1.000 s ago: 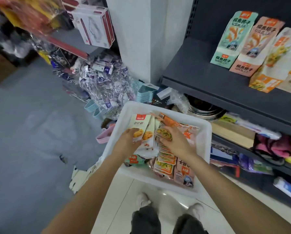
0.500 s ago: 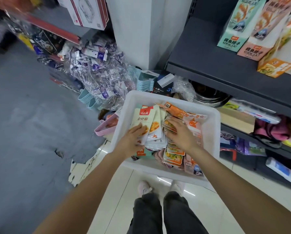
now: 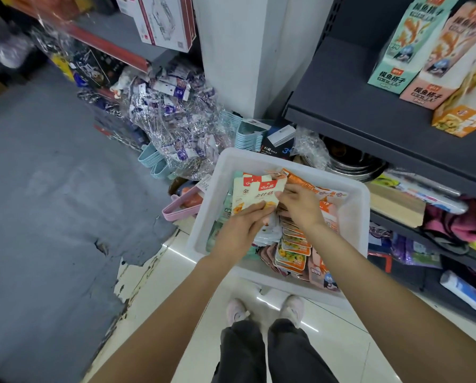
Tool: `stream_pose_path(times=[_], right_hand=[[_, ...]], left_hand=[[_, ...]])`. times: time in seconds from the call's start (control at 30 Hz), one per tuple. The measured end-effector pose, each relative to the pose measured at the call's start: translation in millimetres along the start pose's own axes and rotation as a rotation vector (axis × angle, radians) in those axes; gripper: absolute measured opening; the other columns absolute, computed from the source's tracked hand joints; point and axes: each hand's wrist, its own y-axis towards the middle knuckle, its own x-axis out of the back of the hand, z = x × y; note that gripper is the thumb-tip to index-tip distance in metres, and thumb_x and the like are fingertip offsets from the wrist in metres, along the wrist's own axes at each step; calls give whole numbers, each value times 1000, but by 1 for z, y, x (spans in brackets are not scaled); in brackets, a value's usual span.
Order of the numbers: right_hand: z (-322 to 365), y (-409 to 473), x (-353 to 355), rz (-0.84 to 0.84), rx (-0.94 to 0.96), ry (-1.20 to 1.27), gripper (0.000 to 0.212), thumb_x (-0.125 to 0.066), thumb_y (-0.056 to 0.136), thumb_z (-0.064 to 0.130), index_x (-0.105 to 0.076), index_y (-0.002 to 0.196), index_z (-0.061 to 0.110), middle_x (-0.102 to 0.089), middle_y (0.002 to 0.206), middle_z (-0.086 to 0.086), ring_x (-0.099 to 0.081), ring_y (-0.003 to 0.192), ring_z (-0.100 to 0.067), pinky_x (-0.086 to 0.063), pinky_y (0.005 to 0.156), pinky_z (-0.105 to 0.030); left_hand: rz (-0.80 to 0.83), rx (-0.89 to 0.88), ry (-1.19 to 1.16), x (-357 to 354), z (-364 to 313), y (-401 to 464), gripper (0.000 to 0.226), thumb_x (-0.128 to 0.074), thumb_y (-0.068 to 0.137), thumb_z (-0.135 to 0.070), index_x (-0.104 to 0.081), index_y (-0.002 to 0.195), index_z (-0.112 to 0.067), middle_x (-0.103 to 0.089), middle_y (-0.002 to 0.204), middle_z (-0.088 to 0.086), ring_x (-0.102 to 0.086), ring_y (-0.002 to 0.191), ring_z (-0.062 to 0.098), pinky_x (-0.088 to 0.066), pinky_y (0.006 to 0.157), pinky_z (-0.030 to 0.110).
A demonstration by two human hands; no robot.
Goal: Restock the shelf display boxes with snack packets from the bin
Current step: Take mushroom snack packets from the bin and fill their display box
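Over the white bin (image 3: 353,205), left hand (image 3: 242,230) pinched cream packets (image 3: 259,194), right hand (image 3: 300,205) gripped w/ it; gathering step. Next, probably: lift toward display boxes (image 3: 413,51) above bin.

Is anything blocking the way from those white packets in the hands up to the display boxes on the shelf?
Nothing visible does. Both the left hand and right hand hold the white packets above the bin, and the space up to the display boxes on the dark shelf looks open.
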Motion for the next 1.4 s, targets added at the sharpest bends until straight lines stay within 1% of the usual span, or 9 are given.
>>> stream_pose_path(times=[0.17,0.27,0.47,0.6,0.8,1.0,1.13,1.27,1.4], right_hand=[[-1,1,11,-22,-138,227,22,-56,86,-8,-63,101,7,-67,104,-14,-66,96,-31,-56,81,-45],[-5,-1,22,-106,-67,157,35,-57,84,-8,-62,79,26,-68,92,-7,-67,93,-29,-54,83,-49],[-13,-1,34,-125,-59,166,27,-56,88,-1,-62,88,25,-69,97,-7,-66,91,-24,-55,82,-42],[-12,-2,33,-121,-61,155,32,-58,87,0,-60,81,31,-68,97,-5,-66,94,-24,-53,86,-48],[-6,-6,32,-118,-49,188,32,-56,88,-3,-60,80,28,-67,99,-7,-64,98,-25,-53,88,-47],[4,-14,30,-102,-18,316,21,-53,90,-4,-61,99,13,-65,97,-6,-65,91,-21,-56,66,-32],[17,-22,38,-74,23,426,21,-52,91,-3,-61,102,12,-68,96,-5,-66,81,-16,-53,55,-20],[24,-27,57,-178,61,391,18,-53,91,0,-59,101,14,-68,98,-3,-66,79,-13,-54,58,-24],[29,-28,92,-272,129,356,15,-56,89,-1,-58,93,14,-65,102,-4,-63,95,-19,-55,82,-44]], left_hand=[[116,55,-29,6,-3,-4,44,-64,86,-36,-58,127,-25,-47,141,-7,-40,130,7,-37,103,26],[-63,215,-95,13,7,4,42,-60,89,-38,-58,126,-19,-54,132,-1,-52,112,10,-42,94,24],[-105,545,53,13,20,27,35,-62,89,-23,-53,119,-6,-62,113,10,-60,98,25,-52,84,39],[-170,617,-65,16,16,32,33,-71,83,-22,-60,107,-3,-66,100,9,-60,87,22,-48,73,33],[-293,601,-156,22,12,23,18,-66,86,-15,-57,99,-7,-66,100,6,-58,82,16,-45,65,26],[-411,500,-280,39,3,12,14,-58,91,-10,-45,94,-11,-66,100,6,-61,87,17,-47,63,25],[-360,381,-424,56,-10,9,15,-61,89,-8,-47,91,-14,-72,91,10,-67,85,24,-54,77,43],[-224,302,-538,63,-35,14,14,-64,87,-8,-50,91,-10,-73,84,10,-67,83,37,-51,73,57],[-127,237,-600,61,-74,32,14,-65,86,-9,-52,90,-12,-71,92,20,-66,89,43,-51,73,64]])
